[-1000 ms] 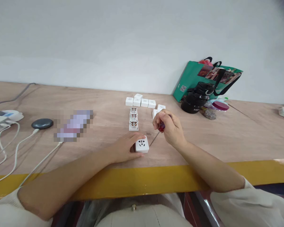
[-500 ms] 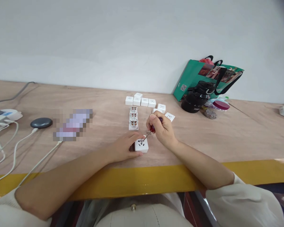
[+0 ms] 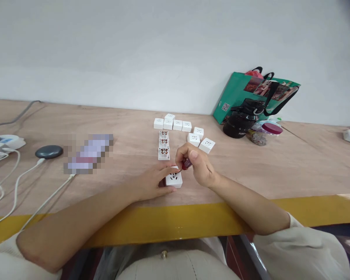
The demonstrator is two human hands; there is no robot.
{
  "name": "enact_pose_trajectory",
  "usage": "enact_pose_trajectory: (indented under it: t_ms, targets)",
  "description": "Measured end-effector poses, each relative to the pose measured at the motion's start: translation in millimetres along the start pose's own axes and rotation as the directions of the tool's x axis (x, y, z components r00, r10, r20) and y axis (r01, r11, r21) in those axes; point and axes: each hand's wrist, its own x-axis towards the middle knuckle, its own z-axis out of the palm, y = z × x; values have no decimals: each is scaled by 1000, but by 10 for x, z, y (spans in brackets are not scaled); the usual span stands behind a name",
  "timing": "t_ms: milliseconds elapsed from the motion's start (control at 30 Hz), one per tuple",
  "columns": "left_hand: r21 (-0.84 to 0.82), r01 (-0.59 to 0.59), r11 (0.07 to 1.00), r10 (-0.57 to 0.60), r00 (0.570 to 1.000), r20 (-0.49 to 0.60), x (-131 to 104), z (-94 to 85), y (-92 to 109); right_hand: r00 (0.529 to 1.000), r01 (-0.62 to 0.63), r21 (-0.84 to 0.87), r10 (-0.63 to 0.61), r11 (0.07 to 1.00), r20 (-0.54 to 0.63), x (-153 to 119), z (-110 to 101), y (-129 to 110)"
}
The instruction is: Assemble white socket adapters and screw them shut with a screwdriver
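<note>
A white square socket (image 3: 175, 181) lies face up near the table's front edge. My left hand (image 3: 154, 182) grips it from the left, with fingers at its far and near sides. In my right hand (image 3: 196, 163) is a red-handled screwdriver (image 3: 187, 164), its shaft slanting down to the middle of the socket face. Beyond the socket stands a column of open white socket parts (image 3: 163, 154) with copper-coloured contacts. Several closed white sockets (image 3: 177, 125) form a row farther back, and others (image 3: 207, 145) lie to the right, past my right hand.
At the back right are a green bag (image 3: 230, 93), a black flask (image 3: 239, 123) and a jar with a dark red lid (image 3: 272, 128). On the left lie a blurred phone (image 3: 90, 153), a dark round device (image 3: 49, 151) and white cables (image 3: 17, 186).
My right hand has turned and lowered slightly toward the socket, with the screwdriver handle now more tilted. The left hand still holds the socket.
</note>
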Motion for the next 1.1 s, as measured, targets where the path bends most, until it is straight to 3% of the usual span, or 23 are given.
enact_pose_trajectory:
  t_ms: [200, 300, 400, 567, 733, 900, 1100]
  targets:
    - [27, 34, 999, -36, 999, 40, 3, 7, -12, 976, -142, 191, 106, 971, 188, 146, -130, -27]
    - [19, -21, 1000, 21, 1000, 11, 5, 10, -20, 982, -157, 219, 129, 963, 137, 177, -146, -3]
    - [15, -76, 997, 76, 997, -11, 3, 25, -40, 992, -120, 161, 111, 980, 60, 155, -129, -18]
    - [18, -44, 999, 44, 999, -8, -8, 50, -69, 978, -32, 17, 28, 999, 209, 99, -113, -63]
    - [7, -51, 999, 51, 999, 0, -9, 44, -70, 999, 48, -276, -48, 960, 8, 88, -96, -24]
    - [-9, -45, 999, 44, 999, -24, -6, 47, -76, 987, 161, -315, -151, 935, 55, 84, -116, -24]
    - [30, -61, 998, 61, 998, 4, -2, 30, -60, 964, 225, -488, -267, 843, -18, 91, -105, -22]
